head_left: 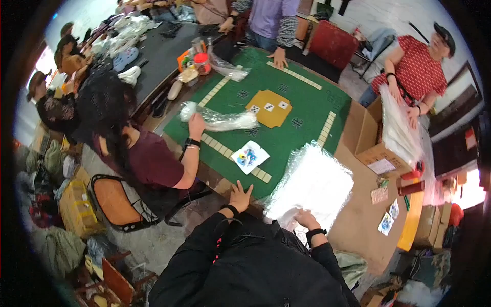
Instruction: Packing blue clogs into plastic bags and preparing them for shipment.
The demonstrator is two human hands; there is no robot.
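Nearest us, our left hand (240, 194) lies open, fingers spread, flat on the near edge of the green felt game table (307, 110). Our right hand (306, 219) is closed on the near edge of the stack of clear plastic bags (312, 184), which lies over the table's near right corner. Just left of the stack, along the near edge, we see a small white packet with a colourful print (249, 156). Further in, a seated person's hand (196, 126) grips a bunched clear bag (225, 121) near the left edge. Beyond the right edge stands an open brown cardboard box (372, 146), with another person handling clear sheets (399, 125) over it.
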